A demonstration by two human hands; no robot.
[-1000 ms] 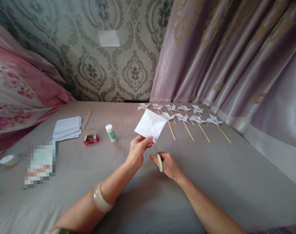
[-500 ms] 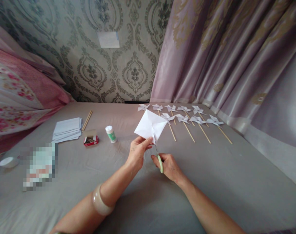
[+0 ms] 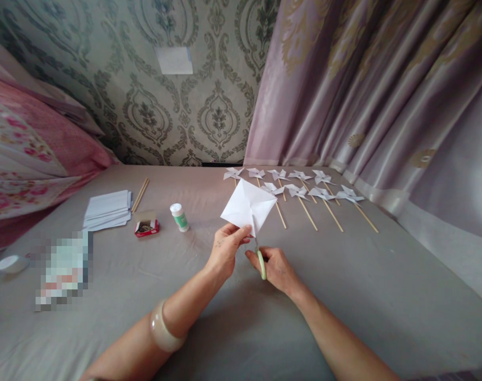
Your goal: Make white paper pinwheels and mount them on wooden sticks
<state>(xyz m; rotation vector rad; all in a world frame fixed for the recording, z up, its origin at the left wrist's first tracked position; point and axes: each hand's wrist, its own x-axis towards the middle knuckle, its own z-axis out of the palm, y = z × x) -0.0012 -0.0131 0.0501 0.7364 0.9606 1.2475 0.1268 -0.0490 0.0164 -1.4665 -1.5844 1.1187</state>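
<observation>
White creased paper (image 3: 246, 203): diamond-oriented. Left hand (image 3: 225, 246), below paper, grip clamped on its lower corner; right hand (image 3: 273, 267), grip closed around scissors (image 3: 261, 263).

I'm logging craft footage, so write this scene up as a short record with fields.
left hand: holds white paper near its lower corner
right hand: holds scissors, blades at the paper
far right: pinwheels with sticks, in two rows
left side: paper stack, loose sticks, open red box, bottle
</observation>
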